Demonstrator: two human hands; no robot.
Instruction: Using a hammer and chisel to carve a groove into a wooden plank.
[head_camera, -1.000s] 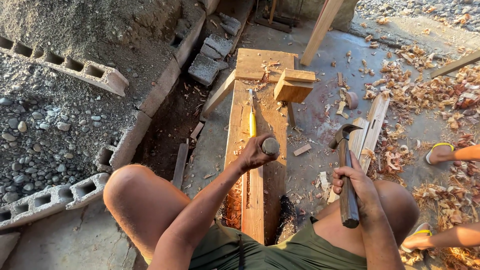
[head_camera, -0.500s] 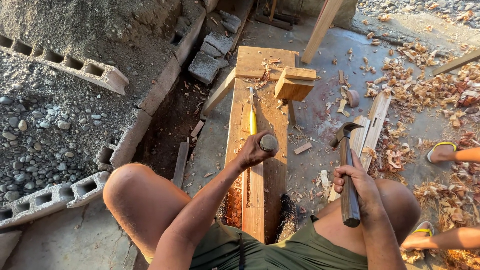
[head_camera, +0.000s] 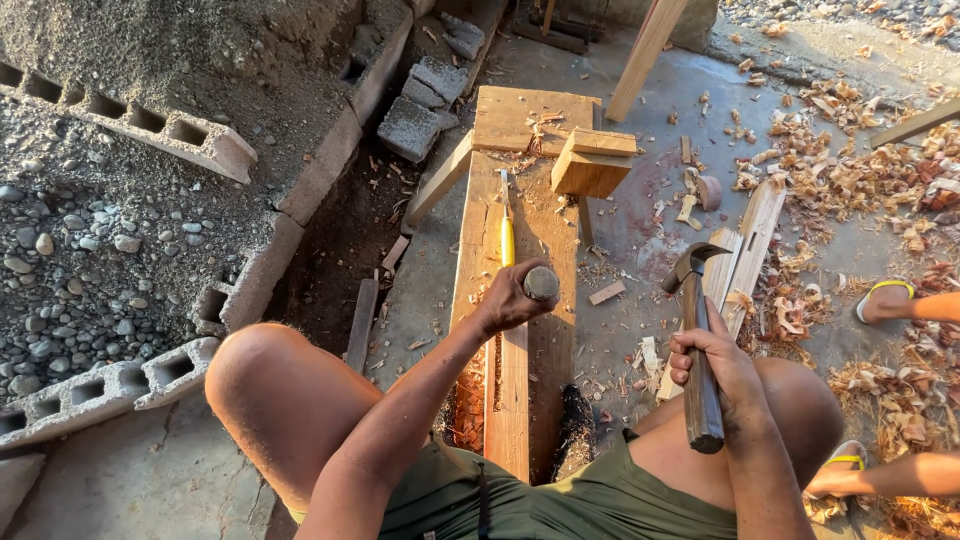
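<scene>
1. Here, the left hand (head_camera: 512, 297) reaches forward over the wooden plank (head_camera: 520, 250), fingers wrapped shut around a round-topped chisel handle (head_camera: 541, 283) standing on the board.
2. The right hand (head_camera: 722, 365) is raised beside the right knee, fist closed on a claw hammer (head_camera: 698, 340), head up.
3. A yellow-handled tool (head_camera: 507, 238) lies just ahead; a wood block (head_camera: 590, 165) sits at the plank's far right edge.

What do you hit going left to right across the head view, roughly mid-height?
Grey gravel heap → hollow grey concrete block → left hand gripping a round-topped wooden tool handle on the long wooden plank → right hand holding a dark claw hammer → pale wood shavings.
</scene>
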